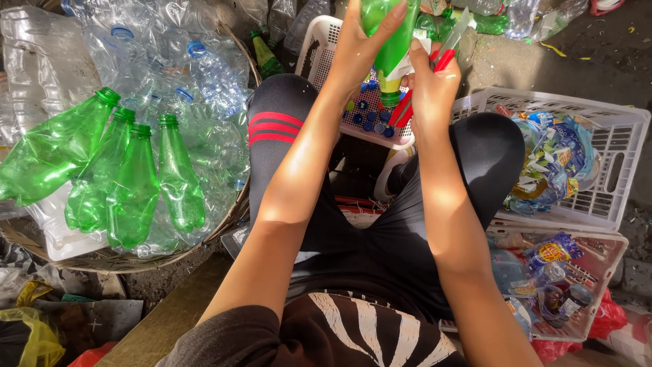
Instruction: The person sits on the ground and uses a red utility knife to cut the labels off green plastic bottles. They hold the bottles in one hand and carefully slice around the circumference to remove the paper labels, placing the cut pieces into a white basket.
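1. The left hand [360, 51] is wrapped around a green plastic bottle [388, 34], held neck-down over a white crate of bottle caps [319, 41] between the person's knees.
2. The right hand [435, 85] is closed on a red-handled cutter [445, 44], blade up beside the bottle's neck, with the thumb close to it.
3. Risk, as I judge it: the blade sits very near the left fingers [390, 24], so a slip on the slick, crushable plastic could nick them. A soft bottle may also buckle under the grip and twist away.
4. A loosened cap or ring could bounce off the crate's rim and land on the ground (the crate is small and partly hidden by the hands).
5. The crate between the knees holds mostly blue caps.
6. On the left, a round woven basket [234, 211] is heaped with clear bottles and four green bottles [129, 183] lying side by side, necks without caps.
7. On the right, a white crate of labels [625, 136] holds crumpled coloured plastic wrappers; a second, reddish-rimmed crate [604, 265] below it holds more of the same.
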